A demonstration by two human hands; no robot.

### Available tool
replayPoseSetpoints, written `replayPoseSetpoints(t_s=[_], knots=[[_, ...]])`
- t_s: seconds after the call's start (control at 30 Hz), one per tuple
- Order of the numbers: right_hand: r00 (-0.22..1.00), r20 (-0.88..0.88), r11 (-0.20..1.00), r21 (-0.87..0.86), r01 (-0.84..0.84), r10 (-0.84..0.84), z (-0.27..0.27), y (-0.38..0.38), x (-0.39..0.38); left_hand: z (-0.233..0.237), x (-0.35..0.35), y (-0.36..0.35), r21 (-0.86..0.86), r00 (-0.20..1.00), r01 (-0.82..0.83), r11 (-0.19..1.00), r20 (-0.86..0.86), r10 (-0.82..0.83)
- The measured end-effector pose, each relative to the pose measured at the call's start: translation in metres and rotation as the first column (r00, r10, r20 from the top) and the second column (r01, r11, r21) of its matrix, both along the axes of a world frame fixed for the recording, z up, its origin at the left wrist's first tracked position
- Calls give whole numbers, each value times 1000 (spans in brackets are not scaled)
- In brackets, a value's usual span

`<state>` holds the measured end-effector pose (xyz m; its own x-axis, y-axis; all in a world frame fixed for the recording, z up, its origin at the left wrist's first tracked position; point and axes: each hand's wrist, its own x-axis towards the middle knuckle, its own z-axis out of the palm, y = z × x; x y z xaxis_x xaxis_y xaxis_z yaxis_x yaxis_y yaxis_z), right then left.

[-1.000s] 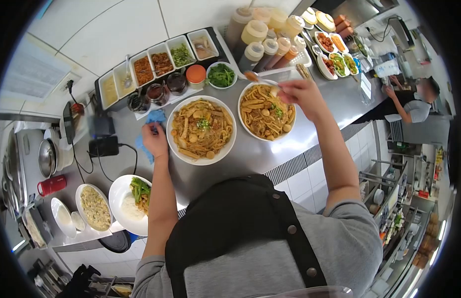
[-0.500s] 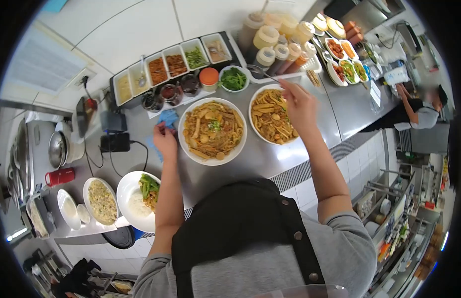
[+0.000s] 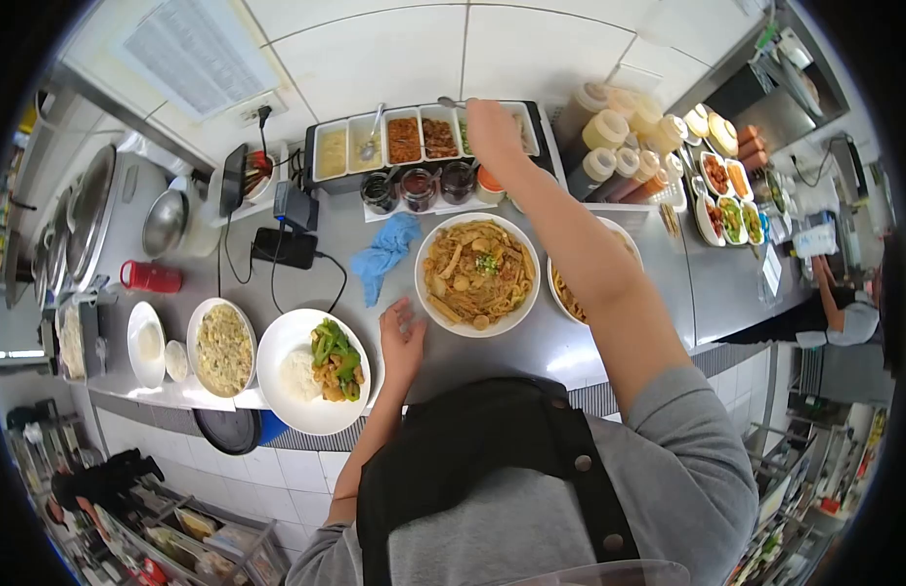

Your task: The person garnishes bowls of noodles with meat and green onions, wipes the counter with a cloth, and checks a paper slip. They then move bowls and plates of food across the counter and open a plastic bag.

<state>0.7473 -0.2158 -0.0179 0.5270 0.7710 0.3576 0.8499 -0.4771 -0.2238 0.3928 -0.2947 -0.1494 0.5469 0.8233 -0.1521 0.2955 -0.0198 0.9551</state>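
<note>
On the counter [image 3: 670, 285] there was a white plate [image 3: 311, 422] with rice [image 3: 298, 375] and green vegetables [image 3: 332, 342]. Just beside it was an oval dish [image 3: 193, 354], filled with pale yellow food [image 3: 223, 349]. Further to the left, a red container [image 3: 150, 277] was near a metal bowl [image 3: 166, 223]. On the opposite side, several squeeze bottles [image 3: 606, 128] stood close together. A printed sheet [image 3: 194, 54] was fixed on the wall [image 3: 531, 49].
</note>
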Motion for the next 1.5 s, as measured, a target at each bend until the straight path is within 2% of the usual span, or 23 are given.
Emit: replayPoseSetpoints(t_s=[0.03,0.13,0.17,0.2,0.27,0.37,0.43,0.47,0.5,0.53,0.57,0.63,0.67,0.7,0.77,0.83,0.93,1.03,1.07,1.27,1.43,1.5], knots=[[999,7,999,-5,-35,35,-1,2,-9,-7,-4,-4,4,1000,14,1000,-27,-14],[985,-42,965,-201,-170,165,-28,17,-11,-22,3,-8,-439,995,51,897,95,-10],[978,-69,944,-258,-207,196,-32,16,-8,-23,11,-6,-473,994,56,879,108,-6],[959,-23,954,-98,-283,282,-37,9,-7,-16,17,-7,-512,993,62,857,114,-3],[906,97,880,218,-423,412,-44,-10,-7,-11,21,-8,-550,994,82,831,104,-29],[903,-44,841,386,-379,427,8,-97,-25,-5,20,-5,-557,992,113,822,106,-65],[942,-222,865,488,-117,253,7,-177,-21,2,20,-3,-589,992,117,800,111,-63],[984,-168,897,441,16,65,-12,-221,-6,-3,17,0,-623,991,136,770,100,-94],[946,-307,853,464,240,-100,-24,-265,-3,-6,19,4,-653,987,161,740,95,-131],[897,-257,825,362,434,-359,-55,-312,12,-4,24,1,-691,989,147,708,87,-120],[781,-190,737,259,625,-595,-99,-362,20,-11,26,2,-684,986,166,710,91,-142],[618,-443,717,-90,691,-650,-176,-440,33,-28,29,8,-666,977,206,717,94,-192],[404,-726,714,-168,680,-556,-157,-444,14,-26,29,9,-661,977,199,724,76,-199],[140,-911,728,-209,653,-388,-130,-429,-5,-22,33,11,-649,976,201,734,68,-207],[146,-967,661,-31,750,-210,-134,-427,-17,-18,36,12,-619,967,219,754,34,-253],[150,-960,686,-54,726,-235,-133,-435,-10,-21,35,13,-613,959,234,755,18,-282],[166,-985,730,84,678,-40,-152,-451,-3,-20,35,-1,-592,949,247,767,-13,-315],[226,-969,742,79,666,-99,-143,-470,-4,-2,39,-37,-645,929,272,714,-16,-369],[209,-978,747,124,654,-20,-148,-485,3,-4,41,-53,-636,929,287,716,3,-370],[118,-989,635,150,758,93,-140,-621,45,5,91,-203,-653,968,212,727,37,-249],[78,-987,581,145,801,139,-156,-724,117,2,188,-320,-689,990,134,713,69,-119],[65,-987,545,135,827,145,-159,-752,138,0,226,-350,-700,989,138,700,66,-129]])
